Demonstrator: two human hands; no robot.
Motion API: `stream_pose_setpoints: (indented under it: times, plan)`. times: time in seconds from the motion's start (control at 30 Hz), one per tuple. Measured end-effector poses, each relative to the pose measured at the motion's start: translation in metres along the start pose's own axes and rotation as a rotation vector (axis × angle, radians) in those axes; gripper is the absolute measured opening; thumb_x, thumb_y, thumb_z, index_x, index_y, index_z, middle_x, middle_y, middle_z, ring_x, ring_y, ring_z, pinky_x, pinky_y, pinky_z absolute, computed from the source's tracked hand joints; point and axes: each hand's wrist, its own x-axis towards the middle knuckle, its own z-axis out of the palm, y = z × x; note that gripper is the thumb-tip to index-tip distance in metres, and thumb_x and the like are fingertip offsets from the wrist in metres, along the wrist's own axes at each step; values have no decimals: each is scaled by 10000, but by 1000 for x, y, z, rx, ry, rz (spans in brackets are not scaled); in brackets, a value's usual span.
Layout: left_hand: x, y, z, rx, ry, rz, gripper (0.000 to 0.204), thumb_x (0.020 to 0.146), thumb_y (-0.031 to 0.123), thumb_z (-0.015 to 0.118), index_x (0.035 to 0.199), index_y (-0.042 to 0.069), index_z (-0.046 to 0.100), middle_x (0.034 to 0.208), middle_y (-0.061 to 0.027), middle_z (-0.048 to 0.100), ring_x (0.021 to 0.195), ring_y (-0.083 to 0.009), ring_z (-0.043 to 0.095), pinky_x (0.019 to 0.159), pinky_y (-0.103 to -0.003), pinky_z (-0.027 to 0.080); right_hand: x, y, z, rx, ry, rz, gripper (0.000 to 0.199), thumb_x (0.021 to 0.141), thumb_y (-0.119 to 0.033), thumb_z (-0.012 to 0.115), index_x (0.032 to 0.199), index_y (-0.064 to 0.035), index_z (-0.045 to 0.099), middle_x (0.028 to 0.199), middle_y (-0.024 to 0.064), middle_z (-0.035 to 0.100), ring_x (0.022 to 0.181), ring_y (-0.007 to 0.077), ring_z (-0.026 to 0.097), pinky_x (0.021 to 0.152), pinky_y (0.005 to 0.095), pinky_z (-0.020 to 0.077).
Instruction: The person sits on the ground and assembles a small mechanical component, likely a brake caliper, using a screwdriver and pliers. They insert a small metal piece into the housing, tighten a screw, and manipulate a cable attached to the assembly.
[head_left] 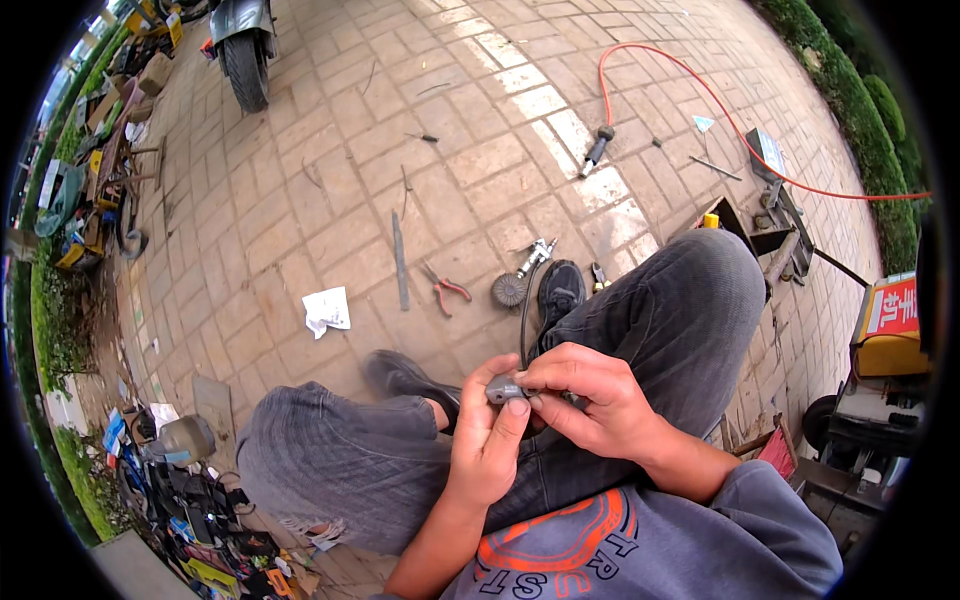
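Note:
Between both hands, above my lap, is a small grey metal part (503,390) with rounded sides and small holes. My left hand (488,435) grips it between thumb and fingers. My right hand (595,400) pinches its right side with thumb and forefinger; what else those fingertips hold is hidden. A black hose (526,325) runs from the hands toward the ground beside my shoe. Near its far end lie a silver metal fitting (537,257) and a ribbed round dark part (508,291). Red-handled pliers (446,290) lie to their left.
On the paving are a flat metal strip (400,260), crumpled white paper (326,311) and an air tool (597,152) on a red hose (690,68). A scooter wheel (245,72) stands far left. Cluttered parts (190,510) lie lower left; a metal toolbox (735,215) stands beyond my right knee.

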Motion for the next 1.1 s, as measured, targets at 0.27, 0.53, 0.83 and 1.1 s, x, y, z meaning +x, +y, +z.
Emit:
stream_pose_setpoints:
  times: [0.27, 0.53, 0.83, 1.1]
  plan:
    - [5, 3, -1, -60, 149, -22, 366, 883, 38, 616, 1204, -27, 454, 988, -87, 573, 856, -162, 590, 748, -337, 526, -4, 12, -5, 1026, 209, 631, 135, 868, 27, 528, 1001, 4, 527, 890, 85, 608, 712, 160, 601, 655, 271, 503]
    - [4, 5, 1, -63, 191, -97, 316, 874, 8, 620, 1161, -30, 496, 1008, -85, 592, 875, -138, 598, 801, -285, 515, -1, 5, 3, 526, 8, 671, 199, 902, -129, 610, 984, 52, 596, 832, 36, 625, 727, 64, 562, 636, 217, 465]
    - [0, 5, -6, -330, 154, -176, 251, 879, 19, 584, 1118, -25, 522, 1026, -112, 613, 929, -182, 610, 841, -352, 518, -5, 0, 2, 378, 29, 571, 149, 912, -114, 577, 929, 32, 601, 784, 14, 589, 682, 49, 538, 596, 208, 445]
    - [-3, -2, -5, -164, 142, -134, 255, 854, -38, 616, 1101, -37, 550, 1023, -87, 614, 900, -133, 596, 819, -280, 508, -8, 3, -2, 14, -44, 299, 88, 872, -47, 589, 905, 28, 620, 735, -7, 563, 625, 39, 481, 537, 202, 403]
